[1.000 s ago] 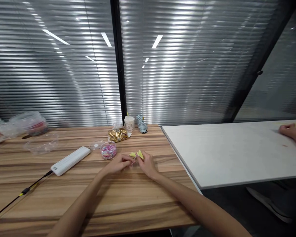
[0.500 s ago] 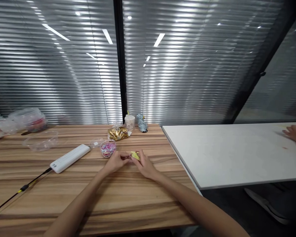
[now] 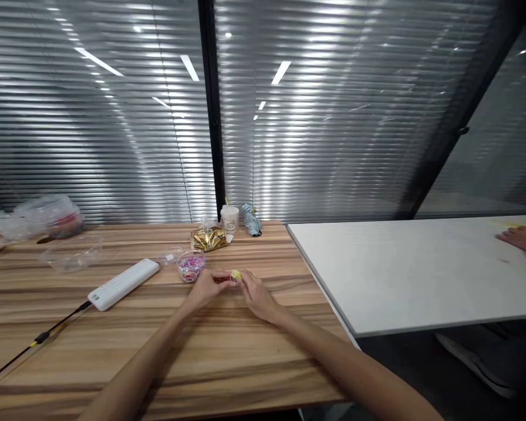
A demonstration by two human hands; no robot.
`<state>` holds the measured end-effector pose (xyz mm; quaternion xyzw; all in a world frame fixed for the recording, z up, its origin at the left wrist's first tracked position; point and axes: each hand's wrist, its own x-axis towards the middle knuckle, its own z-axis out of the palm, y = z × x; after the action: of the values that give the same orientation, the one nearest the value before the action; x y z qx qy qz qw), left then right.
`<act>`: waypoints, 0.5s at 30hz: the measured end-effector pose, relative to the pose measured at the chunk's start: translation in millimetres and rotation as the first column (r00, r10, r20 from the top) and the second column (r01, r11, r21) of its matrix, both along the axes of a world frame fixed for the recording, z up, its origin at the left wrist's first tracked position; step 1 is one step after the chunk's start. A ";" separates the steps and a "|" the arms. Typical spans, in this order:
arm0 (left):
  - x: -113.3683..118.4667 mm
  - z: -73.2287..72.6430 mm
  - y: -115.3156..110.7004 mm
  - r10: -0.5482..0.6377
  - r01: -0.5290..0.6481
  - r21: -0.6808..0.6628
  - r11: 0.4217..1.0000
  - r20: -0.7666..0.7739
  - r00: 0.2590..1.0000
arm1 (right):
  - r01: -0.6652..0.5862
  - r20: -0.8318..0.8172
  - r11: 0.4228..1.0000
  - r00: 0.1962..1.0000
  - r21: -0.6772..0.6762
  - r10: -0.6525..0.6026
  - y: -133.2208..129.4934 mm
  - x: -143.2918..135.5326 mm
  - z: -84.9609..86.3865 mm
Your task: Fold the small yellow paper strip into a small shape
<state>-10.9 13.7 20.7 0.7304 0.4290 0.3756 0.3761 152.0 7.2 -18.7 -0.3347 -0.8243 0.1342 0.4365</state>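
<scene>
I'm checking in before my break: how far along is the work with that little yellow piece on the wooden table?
Nothing finished shows. In hand: the left hand and right hand meet on the small yellow piece, pinching it just above the wooden table. What it is, or whether a band is on it, is too small to tell. The tub of coloured bands sits open beside the left hand and looks well filled, so much may remain.

Looked like an office/meeting rm: glass partition wall point(image 3: 333, 117) w/ closed slatted blinds, ceiling strip lights reflected in it, dark frame post point(image 3: 210, 111). Wood-grain desk point(image 3: 114, 351) butted vs. a white table point(image 3: 403, 275); a co-worker's hand point(image 3: 519, 238) rested there.
</scene>
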 end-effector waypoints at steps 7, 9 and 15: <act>-1.2 -0.5 -0.3 0.060 -0.056 -0.087 0.995 0.040 0.997 | 0.026 0.045 0.999 0.999 -0.037 -0.025 2.5 1.2 -1.5; -0.4 0.2 -1.1 0.097 -0.094 -0.081 0.992 0.034 0.995 | 0.032 0.089 0.999 0.996 -0.029 -0.029 2.3 1.5 -1.7; 3.7 4.8 -5.9 0.061 -0.061 0.003 0.998 -0.035 0.998 | 0.010 0.169 1.000 0.986 0.018 -0.013 0.3 4.0 -2.9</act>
<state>-7.1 7.7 25.6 0.7240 0.4571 0.3743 0.3560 156.0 7.5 -21.6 -0.3457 -0.8575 0.0957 0.3687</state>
